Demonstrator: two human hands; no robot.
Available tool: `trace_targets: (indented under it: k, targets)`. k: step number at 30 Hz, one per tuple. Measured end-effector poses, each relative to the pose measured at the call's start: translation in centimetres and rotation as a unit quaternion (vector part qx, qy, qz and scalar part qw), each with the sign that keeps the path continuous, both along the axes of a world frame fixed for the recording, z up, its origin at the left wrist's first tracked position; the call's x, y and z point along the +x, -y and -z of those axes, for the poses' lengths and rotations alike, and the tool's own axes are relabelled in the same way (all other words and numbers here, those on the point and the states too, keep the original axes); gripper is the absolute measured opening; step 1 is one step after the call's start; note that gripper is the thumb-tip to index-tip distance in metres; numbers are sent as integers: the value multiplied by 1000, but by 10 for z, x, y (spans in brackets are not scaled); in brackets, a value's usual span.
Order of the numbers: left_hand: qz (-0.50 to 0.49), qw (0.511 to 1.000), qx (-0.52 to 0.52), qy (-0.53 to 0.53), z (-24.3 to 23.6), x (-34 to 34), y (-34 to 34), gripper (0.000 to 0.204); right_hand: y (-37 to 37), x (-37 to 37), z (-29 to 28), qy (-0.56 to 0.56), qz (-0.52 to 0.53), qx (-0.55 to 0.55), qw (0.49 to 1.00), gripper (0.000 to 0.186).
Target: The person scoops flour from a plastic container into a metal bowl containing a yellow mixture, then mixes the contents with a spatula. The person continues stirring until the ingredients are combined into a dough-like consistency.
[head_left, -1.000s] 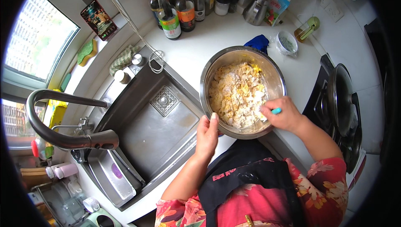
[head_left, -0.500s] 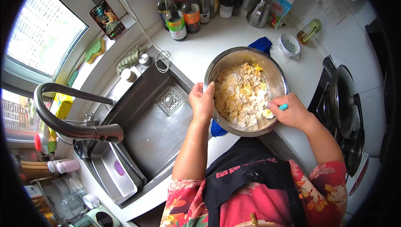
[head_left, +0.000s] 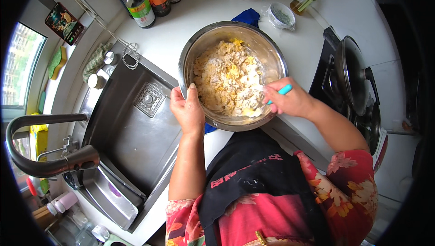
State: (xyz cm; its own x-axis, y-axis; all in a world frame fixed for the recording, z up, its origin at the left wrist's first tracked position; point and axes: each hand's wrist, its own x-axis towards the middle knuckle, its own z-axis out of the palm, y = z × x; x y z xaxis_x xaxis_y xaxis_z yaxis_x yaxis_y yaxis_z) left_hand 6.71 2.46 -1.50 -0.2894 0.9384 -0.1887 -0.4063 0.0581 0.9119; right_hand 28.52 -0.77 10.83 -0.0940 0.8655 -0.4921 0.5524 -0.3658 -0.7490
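A wide steel mixing bowl (head_left: 190, 49) full of crumbly, floury dough (head_left: 226, 76) with yellow patches stands at the counter's front edge, over a blue cloth (head_left: 247, 17). My left hand (head_left: 188, 110) grips its left rim, thumb on top and fingers beneath. At the bowl's right side, my right hand (head_left: 290, 99) is closed around a utensil with a turquoise handle (head_left: 285, 89). The utensil's far end points down into the dough beside the right wall, and I cannot make out its shape.
Left of the bowl is a steel sink (head_left: 136, 133) with a curved faucet (head_left: 59, 164). Sauce bottles (head_left: 141, 8) line the back. A small wrapped bowl (head_left: 281, 16) and an oil jug (head_left: 304, 0) stand behind. A lidded pan (head_left: 353, 74) sits on the stove at right.
The whole view has shifted, so the bowl and counter sit further left and higher. More of the turquoise handle shows beside my right hand. My left hand keeps its grip on the rim.
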Motion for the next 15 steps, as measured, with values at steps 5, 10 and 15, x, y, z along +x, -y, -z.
trace_targets:
  k: [5,10,15]
  targets:
    - [11,1000,1,1,7,-3,3,9,-21,17,-8,200,-91,171,961,29]
    - [-2,999,-3,31,4,1,2,7,-1,-25,6,-3,-71,90,993,32]
    - [9,1000,-9,25,-1,-1,4,9,-12,-58,35,-79,-62,151,984,29]
